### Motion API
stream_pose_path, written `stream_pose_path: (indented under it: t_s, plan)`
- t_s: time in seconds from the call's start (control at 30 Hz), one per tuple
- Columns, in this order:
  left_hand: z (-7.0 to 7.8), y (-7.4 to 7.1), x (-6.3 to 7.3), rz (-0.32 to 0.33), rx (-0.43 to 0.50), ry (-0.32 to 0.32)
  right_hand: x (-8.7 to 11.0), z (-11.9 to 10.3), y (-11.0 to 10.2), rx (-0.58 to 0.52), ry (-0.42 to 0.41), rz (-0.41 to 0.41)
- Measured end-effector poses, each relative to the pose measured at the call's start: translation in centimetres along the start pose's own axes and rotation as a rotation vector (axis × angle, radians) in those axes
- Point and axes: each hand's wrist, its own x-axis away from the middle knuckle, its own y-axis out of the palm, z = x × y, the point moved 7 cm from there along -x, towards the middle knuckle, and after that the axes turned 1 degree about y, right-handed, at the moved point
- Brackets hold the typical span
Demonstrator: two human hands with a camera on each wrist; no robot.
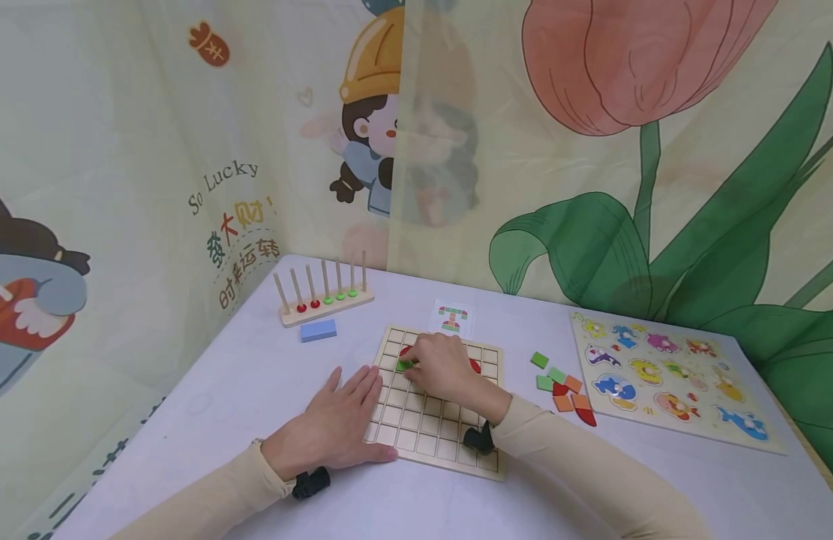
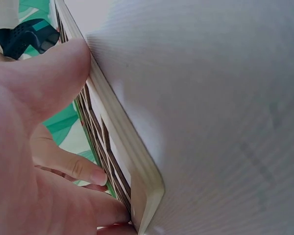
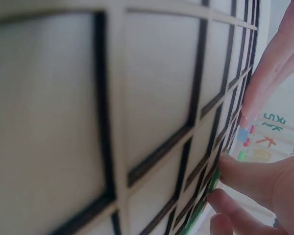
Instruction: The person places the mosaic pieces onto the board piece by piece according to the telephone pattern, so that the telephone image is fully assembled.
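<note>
So the right hand [image 1: 446,366] has a green tile [image 1: 403,366] pinched at its fingertips — just left of its knuckles, toward the board's [image 1: 426,429] far-left corner — left hand [image 1: 340,420] straight-fingered along the left edge.

Left hand [image 1: 342,424]: one, back uppermost, fingers extended, thumb out sideways. Right hand [image 1: 443,369]: one, fingers bent downward near thumb; whether pinching or merely touching, hard to tell. Left forearm [image 1: 210,487], right forearm [image 1: 585,461]: beige-sleeved, angled inward.
</note>
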Motion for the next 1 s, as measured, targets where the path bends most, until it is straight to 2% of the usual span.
stream_pose_path:
  t_s: [0.23, 0.43, 0.63, 0.77, 1.0]
  plan:
    - [0.1, -0.1, 0.0, 0.004, 0.013, 0.01, 0.4, 0.2, -1.1, -0.043, -0.01, 0.03]
    - [0.0, 0.0, 0.0, -0.002, 0.011, 0.004, 1.7, 1.9, -1.9, -0.035, 0.044, 0.049]
    - [0.1, 0.1, 0.0, -0.011, 0.026, 0.0, 4.6, 5.3, -2.0, -0.02, 0.107, 0.075]
    - [0.1, 0.1, -0.1, -0.014, 0.051, -0.003, 7.0, 7.7, -2.5, -0.016, 0.181, 0.076]
    - [0.1, 0.0, 0.0, -0.012, 0.071, -0.005, 10.9, 10.9, -4.5, -0.035, 0.279, 0.121]
